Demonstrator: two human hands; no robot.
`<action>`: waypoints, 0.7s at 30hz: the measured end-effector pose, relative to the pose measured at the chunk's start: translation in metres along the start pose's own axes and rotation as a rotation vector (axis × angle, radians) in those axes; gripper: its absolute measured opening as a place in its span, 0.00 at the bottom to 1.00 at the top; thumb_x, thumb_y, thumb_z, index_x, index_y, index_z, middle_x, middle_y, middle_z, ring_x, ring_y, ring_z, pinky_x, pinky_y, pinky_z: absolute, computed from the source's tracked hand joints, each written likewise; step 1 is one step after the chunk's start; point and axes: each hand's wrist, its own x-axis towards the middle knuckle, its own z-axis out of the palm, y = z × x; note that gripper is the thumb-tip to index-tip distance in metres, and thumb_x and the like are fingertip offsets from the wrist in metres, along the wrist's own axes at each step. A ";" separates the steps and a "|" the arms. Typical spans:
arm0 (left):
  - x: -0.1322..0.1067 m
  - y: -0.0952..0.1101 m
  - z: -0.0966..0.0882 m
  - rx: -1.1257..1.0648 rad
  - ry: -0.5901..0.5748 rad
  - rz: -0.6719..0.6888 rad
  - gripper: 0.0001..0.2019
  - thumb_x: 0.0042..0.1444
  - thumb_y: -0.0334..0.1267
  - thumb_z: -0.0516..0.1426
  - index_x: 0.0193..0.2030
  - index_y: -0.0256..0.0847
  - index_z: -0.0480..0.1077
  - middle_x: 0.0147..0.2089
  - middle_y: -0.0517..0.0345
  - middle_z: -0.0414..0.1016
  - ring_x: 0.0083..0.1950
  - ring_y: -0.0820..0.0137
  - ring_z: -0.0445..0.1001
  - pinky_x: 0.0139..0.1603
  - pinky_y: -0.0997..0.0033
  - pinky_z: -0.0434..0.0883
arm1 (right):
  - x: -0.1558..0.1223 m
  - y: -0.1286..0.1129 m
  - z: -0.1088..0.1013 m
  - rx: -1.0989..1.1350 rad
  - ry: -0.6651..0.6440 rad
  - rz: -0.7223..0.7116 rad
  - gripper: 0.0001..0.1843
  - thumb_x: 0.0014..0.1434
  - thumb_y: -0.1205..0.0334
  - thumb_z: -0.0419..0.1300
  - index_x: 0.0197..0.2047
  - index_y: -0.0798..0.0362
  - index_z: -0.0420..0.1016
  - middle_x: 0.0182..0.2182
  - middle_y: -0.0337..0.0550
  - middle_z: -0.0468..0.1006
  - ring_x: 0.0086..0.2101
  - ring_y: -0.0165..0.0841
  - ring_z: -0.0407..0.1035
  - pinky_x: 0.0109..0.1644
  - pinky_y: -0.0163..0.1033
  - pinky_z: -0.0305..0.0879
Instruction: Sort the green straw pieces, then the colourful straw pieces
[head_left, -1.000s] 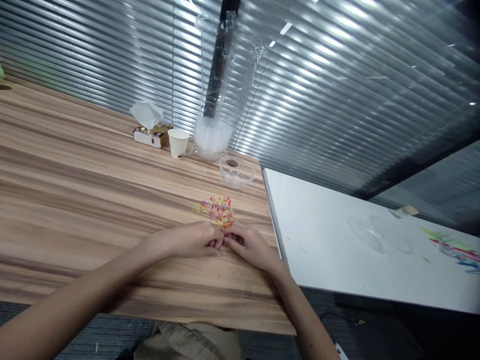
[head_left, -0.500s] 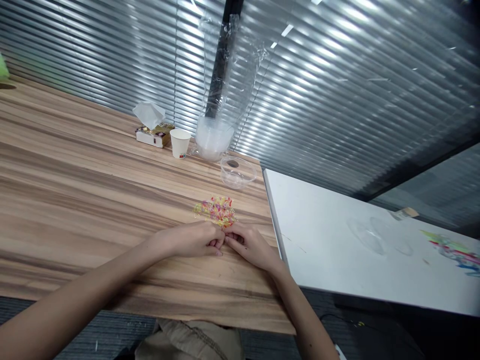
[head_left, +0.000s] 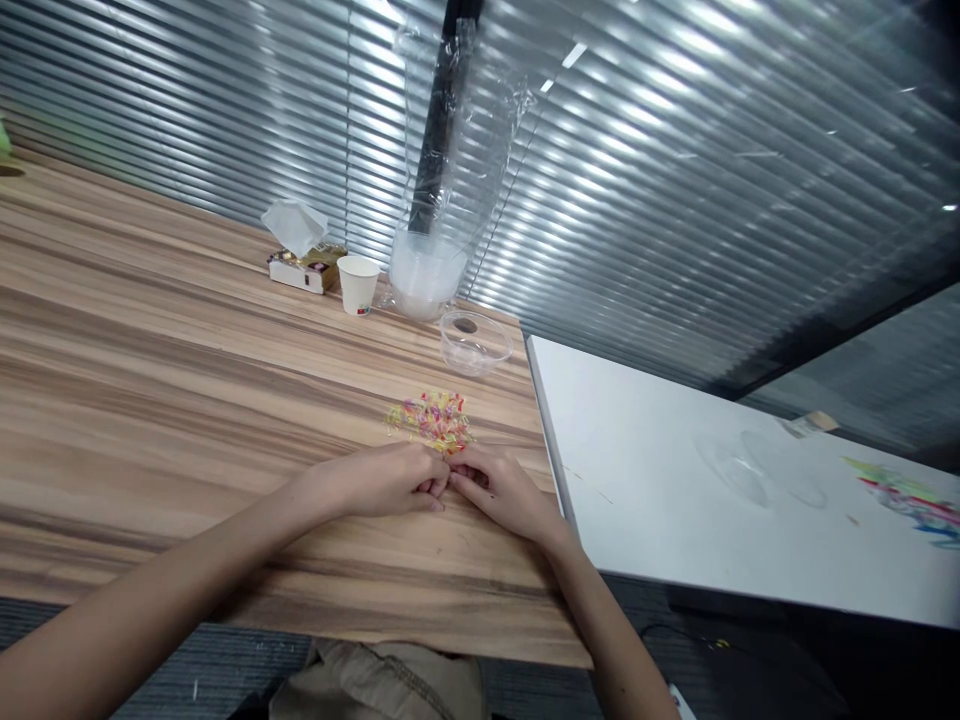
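Note:
A loose pile of small colourful plastic pieces (head_left: pixel 435 418), red, yellow and pink, lies on the wooden table. Just in front of it, my left hand (head_left: pixel 409 478) rests with its fingers curled closed. My right hand (head_left: pixel 499 490) meets it from the right, its thumb and fingers pinched together. The fingertips of both hands come together at the near edge of the pile. Whatever they pinch is too small or too hidden to make out.
Behind the pile stand a clear plastic bowl (head_left: pixel 476 345), a stack of bowls in a plastic bag (head_left: pixel 426 275), a paper cup (head_left: pixel 358 285) and a tissue box (head_left: pixel 307 268). A white table (head_left: pixel 637 480) adjoins on the right, with clear lids (head_left: pixel 739 470) and colourful strips (head_left: pixel 904 500).
Almost nothing differs. Both hands keep the same place and pose beside the pile; the view has shifted very slightly.

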 end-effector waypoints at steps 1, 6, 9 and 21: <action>0.000 0.000 0.000 0.001 -0.002 -0.004 0.05 0.56 0.25 0.57 0.32 0.37 0.70 0.32 0.59 0.73 0.33 0.70 0.69 0.33 0.76 0.62 | 0.000 0.000 0.000 0.002 0.001 0.001 0.08 0.64 0.71 0.56 0.41 0.52 0.75 0.38 0.41 0.78 0.39 0.33 0.70 0.42 0.34 0.62; -0.001 0.002 -0.001 0.000 -0.006 -0.012 0.05 0.56 0.25 0.58 0.32 0.38 0.70 0.33 0.59 0.73 0.34 0.70 0.70 0.34 0.76 0.62 | -0.001 0.000 0.000 0.015 0.000 0.005 0.09 0.64 0.70 0.56 0.42 0.51 0.75 0.39 0.41 0.78 0.39 0.33 0.71 0.43 0.35 0.63; -0.001 0.002 -0.001 0.004 -0.006 -0.011 0.04 0.57 0.26 0.58 0.33 0.38 0.70 0.33 0.58 0.74 0.34 0.70 0.70 0.34 0.75 0.63 | -0.001 0.000 0.000 0.024 -0.005 0.009 0.09 0.64 0.70 0.56 0.43 0.51 0.76 0.40 0.41 0.78 0.39 0.33 0.71 0.43 0.35 0.63; -0.001 0.002 0.000 0.037 0.008 -0.001 0.04 0.56 0.26 0.58 0.32 0.38 0.71 0.33 0.58 0.74 0.35 0.69 0.71 0.34 0.75 0.63 | -0.002 -0.001 -0.003 0.051 -0.029 0.033 0.08 0.65 0.67 0.56 0.43 0.51 0.76 0.39 0.42 0.78 0.39 0.33 0.71 0.44 0.36 0.64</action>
